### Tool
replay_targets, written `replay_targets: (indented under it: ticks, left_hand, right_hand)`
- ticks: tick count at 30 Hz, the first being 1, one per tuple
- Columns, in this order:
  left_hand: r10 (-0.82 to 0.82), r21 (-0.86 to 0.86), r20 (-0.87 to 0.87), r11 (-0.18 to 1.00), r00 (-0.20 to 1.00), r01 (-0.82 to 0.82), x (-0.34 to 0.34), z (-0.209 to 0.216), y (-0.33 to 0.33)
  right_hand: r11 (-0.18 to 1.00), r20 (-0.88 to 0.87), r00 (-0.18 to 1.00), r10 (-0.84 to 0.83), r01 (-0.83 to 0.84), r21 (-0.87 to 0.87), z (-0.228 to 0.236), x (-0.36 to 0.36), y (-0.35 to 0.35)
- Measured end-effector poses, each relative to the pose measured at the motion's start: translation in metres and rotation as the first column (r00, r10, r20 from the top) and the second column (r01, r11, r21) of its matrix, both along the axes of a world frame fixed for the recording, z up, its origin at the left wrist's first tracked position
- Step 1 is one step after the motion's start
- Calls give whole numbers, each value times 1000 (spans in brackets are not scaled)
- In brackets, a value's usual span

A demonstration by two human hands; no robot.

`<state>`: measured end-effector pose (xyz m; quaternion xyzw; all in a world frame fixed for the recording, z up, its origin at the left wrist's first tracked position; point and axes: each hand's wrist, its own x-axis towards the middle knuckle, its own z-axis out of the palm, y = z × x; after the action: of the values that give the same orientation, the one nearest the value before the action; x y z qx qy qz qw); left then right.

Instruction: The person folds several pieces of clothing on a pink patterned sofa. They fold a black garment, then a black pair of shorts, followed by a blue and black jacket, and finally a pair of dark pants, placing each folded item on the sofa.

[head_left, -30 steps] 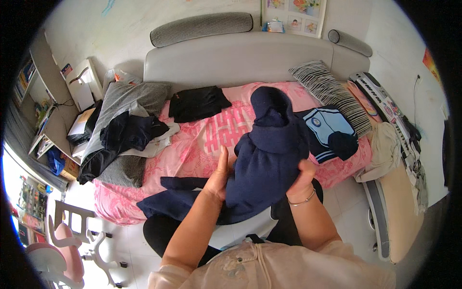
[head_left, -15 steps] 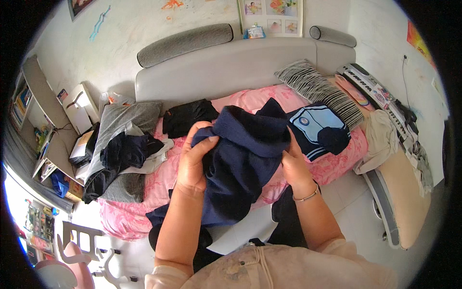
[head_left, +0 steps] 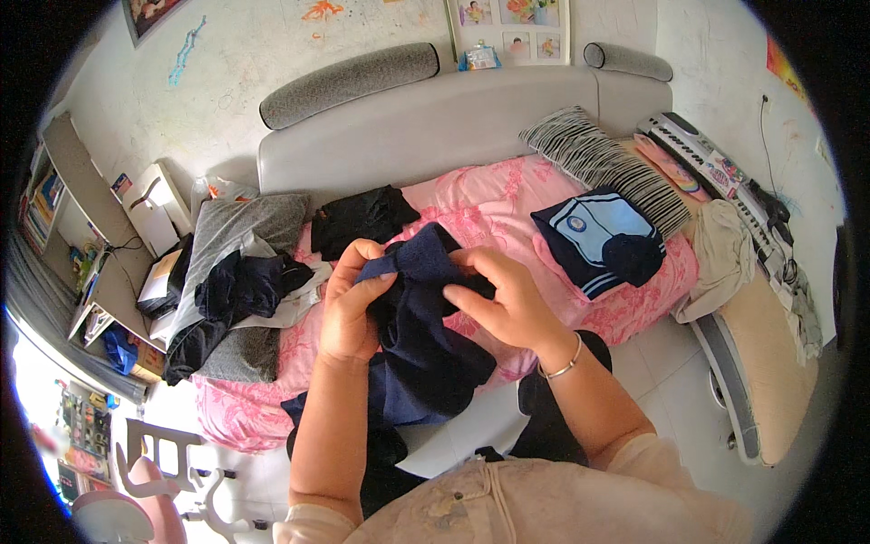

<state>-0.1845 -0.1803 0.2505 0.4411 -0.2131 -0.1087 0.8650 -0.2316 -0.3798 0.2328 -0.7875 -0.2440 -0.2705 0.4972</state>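
Left grip (head_left: 349, 313) and right grip (head_left: 507, 304) both clutching navy garment (head_left: 421, 335), above pink bed (head_left: 471, 213)

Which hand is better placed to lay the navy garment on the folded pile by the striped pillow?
Right: the right hand grips the navy garment nearer the folded pile.

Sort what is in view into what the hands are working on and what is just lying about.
In hand:
dark navy garment, gripped by left hand and right hand

Lying about:
black garment
folded navy and light blue top
pile of dark clothes
striped pillow
pink bedspread
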Motion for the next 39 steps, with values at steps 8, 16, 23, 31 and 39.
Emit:
replay_targets:
  ticks: [8, 16, 23, 31, 39]
  left_hand:
    - [-21, 637, 455, 707, 890, -308, -14, 28, 14]
    - [186, 529, 419, 745, 889, -406, -10, 45, 23]
    - [282, 462, 532, 693, 798, -553, -9, 85, 48]
    - [248, 209, 942, 90, 225, -974, -3, 154, 55]
    - [143, -553, 824, -1, -548, -833, -32, 282, 70]
  right_hand:
    - [991, 166, 979, 117, -103, -89, 13, 16, 16]
    - [990, 98, 989, 109, -98, -104, 16, 10, 5]
    - [836, 231, 972, -54, 170, -522, 9, 14, -48]
    - [697, 632, 761, -145, 532, -481, 173, 12, -83]
    - [931, 917, 326, -228, 349, 108, 283, -31, -47]
